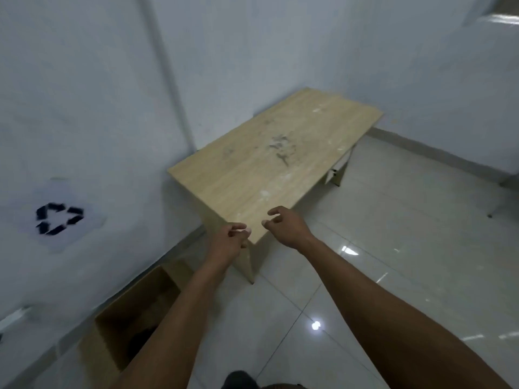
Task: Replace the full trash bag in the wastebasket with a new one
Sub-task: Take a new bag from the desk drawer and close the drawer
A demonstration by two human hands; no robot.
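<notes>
Both my arms stretch forward over the floor toward the near corner of a light wooden table (269,161). My left hand (229,241) hovers by that corner with fingers loosely curled and holds nothing. My right hand (283,224) hangs just above the table's near edge, fingers loosely bent and empty. An open brown cardboard box (132,313) stands on the floor at lower left against the wall, partly hidden by my left forearm; something dark lies inside it. No trash bag shows clearly.
A paper with a black recycling symbol (59,219) is stuck on the white wall at left. The tabletop is dusty and smudged. Glossy white floor tiles (393,262) spread to the right. A metal furniture leg (490,214) stands at the far right.
</notes>
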